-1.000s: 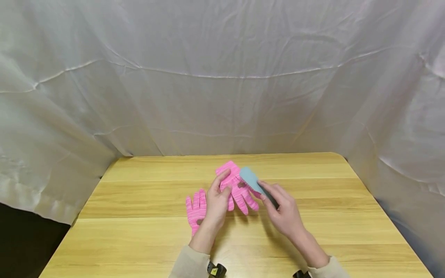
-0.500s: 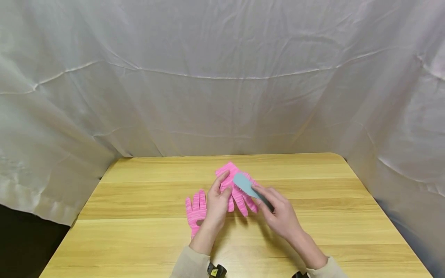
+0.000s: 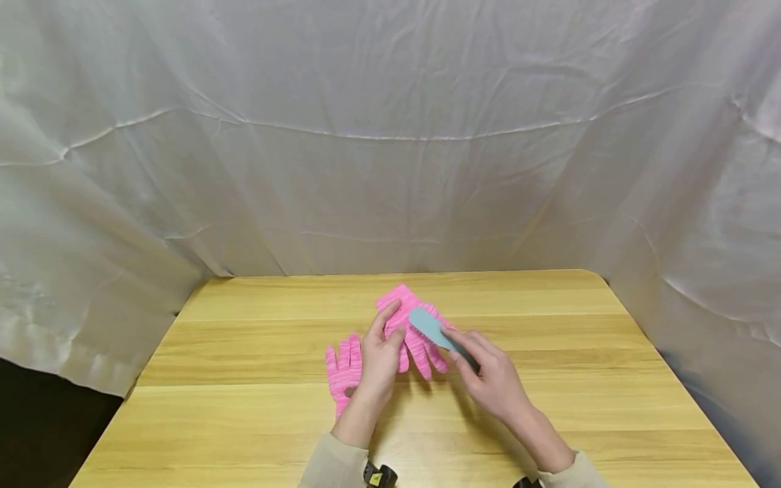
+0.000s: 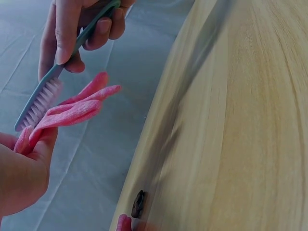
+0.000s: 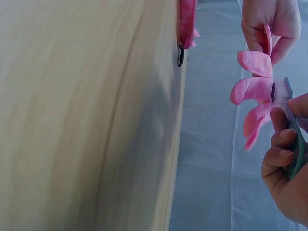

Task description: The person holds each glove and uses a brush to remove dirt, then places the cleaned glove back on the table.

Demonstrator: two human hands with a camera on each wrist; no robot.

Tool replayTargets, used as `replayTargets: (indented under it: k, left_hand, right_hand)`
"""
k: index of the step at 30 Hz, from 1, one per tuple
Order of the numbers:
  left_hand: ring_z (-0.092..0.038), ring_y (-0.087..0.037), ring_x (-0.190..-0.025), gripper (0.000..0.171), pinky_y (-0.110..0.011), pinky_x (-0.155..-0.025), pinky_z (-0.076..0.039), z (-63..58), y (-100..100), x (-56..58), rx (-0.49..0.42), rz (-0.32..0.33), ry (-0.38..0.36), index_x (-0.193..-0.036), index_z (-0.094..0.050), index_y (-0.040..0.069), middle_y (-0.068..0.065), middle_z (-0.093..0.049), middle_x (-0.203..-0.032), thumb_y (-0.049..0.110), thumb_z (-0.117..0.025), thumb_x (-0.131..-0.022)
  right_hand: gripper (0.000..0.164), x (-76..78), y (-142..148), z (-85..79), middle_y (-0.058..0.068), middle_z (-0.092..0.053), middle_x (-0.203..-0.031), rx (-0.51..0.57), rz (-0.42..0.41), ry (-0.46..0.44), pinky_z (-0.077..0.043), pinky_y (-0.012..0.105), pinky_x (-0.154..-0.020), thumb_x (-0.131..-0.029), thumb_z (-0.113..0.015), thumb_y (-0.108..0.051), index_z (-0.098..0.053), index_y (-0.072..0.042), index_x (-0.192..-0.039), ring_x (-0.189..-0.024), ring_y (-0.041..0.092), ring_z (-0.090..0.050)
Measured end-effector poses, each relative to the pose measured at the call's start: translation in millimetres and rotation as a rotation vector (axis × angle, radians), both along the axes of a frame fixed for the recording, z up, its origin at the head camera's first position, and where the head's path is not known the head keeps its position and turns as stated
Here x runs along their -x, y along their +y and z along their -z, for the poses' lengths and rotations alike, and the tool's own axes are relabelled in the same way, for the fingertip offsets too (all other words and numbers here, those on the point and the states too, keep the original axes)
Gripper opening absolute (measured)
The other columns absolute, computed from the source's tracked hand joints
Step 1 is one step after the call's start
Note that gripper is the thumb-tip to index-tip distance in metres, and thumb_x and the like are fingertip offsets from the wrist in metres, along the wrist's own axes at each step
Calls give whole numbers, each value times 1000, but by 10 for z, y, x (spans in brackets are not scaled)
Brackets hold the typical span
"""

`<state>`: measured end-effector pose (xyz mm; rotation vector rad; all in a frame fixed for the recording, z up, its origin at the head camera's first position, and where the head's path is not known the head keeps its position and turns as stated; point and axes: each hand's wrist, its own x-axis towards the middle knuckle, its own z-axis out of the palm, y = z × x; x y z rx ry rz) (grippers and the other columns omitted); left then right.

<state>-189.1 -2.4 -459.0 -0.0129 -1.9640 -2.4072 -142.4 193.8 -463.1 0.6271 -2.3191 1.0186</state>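
Observation:
My left hand grips a pink knitted glove above the table, thumb on its near face. My right hand holds a blue-green brush by its handle. In the left wrist view the pale bristles press against the glove's palm, and its fingers stick out loosely. A dark patch on the glove shows at the bristles in the right wrist view; the brush covers it in the head view. A second pink glove lies on the table left of my left hand, partly behind the forearm.
The wooden table spreads around both hands. On the lying glove is a dark spot. Grey-white curtain cloth hangs behind the table and along both sides.
The brush has moved left and slightly down across the held glove, covering the dark patch, then nearly stopped. My left hand and the lying glove have hardly moved.

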Motion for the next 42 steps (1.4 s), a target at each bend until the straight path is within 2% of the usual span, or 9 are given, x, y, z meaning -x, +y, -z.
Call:
replayTargets:
  k: [6,15,19,22,26,29,32,37,42]
  left_hand:
    - [-36,-4,-56,53,-15,-49,-35,-5,-7,-7,-12,6,-1,-148,-58,13,-16,-44,-160,-4,-54,-98]
    - [-34,-3,-55,54,-15,-48,-34,-9,-7,-3,-24,3,-4,-148,-58,13,-16,-41,-162,-4,-53,-97]
    - [-56,-9,-92,54,-27,-88,-54,-16,-5,-6,-8,-8,-10,-148,-58,13,-13,-42,-162,-4,-53,-97]
    - [-50,-20,-121,54,-44,-117,-38,-14,-2,-4,2,-16,-12,-147,-58,13,-12,-42,-163,-4,-53,-97]
    - [-50,-10,-75,54,-22,-78,-50,-19,1,-9,9,-7,-22,-147,-59,14,-14,-43,-161,-4,-54,-96]
    - [-34,-3,-53,54,-16,-48,-35,-26,2,-21,3,7,-25,-148,-58,13,-18,-45,-159,-3,-54,-97]
    - [-36,-3,-56,53,-15,-52,-37,-35,5,-32,-3,9,-24,-148,-57,13,-18,-45,-159,-2,-54,-97]
    - [-45,-13,-80,53,-27,-87,-43,-33,9,-16,8,-7,-19,-147,-59,13,-13,-44,-161,-2,-54,-97]
    - [-43,-9,-70,53,-21,-65,-43,-36,2,-14,-3,-12,-24,-147,-59,14,-14,-42,-162,-3,-54,-97]
  right_hand:
    - [45,12,23,9,2,-72,-107,4,5,4,-48,20,-54,-91,-73,3,-68,-7,-135,-69,1,-50]
    - [46,24,48,-9,0,-71,-105,24,35,5,-45,19,-54,-91,-72,3,-69,-10,-135,-68,2,-49]
    - [46,45,58,-10,3,-71,-104,56,36,55,-44,16,-57,-91,-71,5,-69,-7,-135,-70,4,-50]
    - [45,58,67,-11,6,-71,-103,83,33,88,-44,15,-58,-91,-70,7,-69,-5,-134,-70,6,-51]
    - [45,63,74,-5,7,-71,-103,90,30,95,-44,14,-58,-90,-71,7,-69,-4,-133,-71,6,-52]
    - [45,60,71,0,7,-72,-104,80,21,85,-44,14,-58,-90,-71,7,-69,-5,-134,-72,6,-53]
    - [46,55,62,2,5,-72,-103,71,3,78,-44,14,-58,-90,-71,7,-69,-6,-134,-70,5,-52]
    - [47,44,47,2,2,-72,-103,44,-7,62,-45,17,-55,-89,-73,6,-70,-8,-134,-69,3,-50]
    - [46,46,70,4,-1,-72,-103,28,15,16,-45,19,-52,-90,-73,3,-69,-10,-134,-65,1,-47]
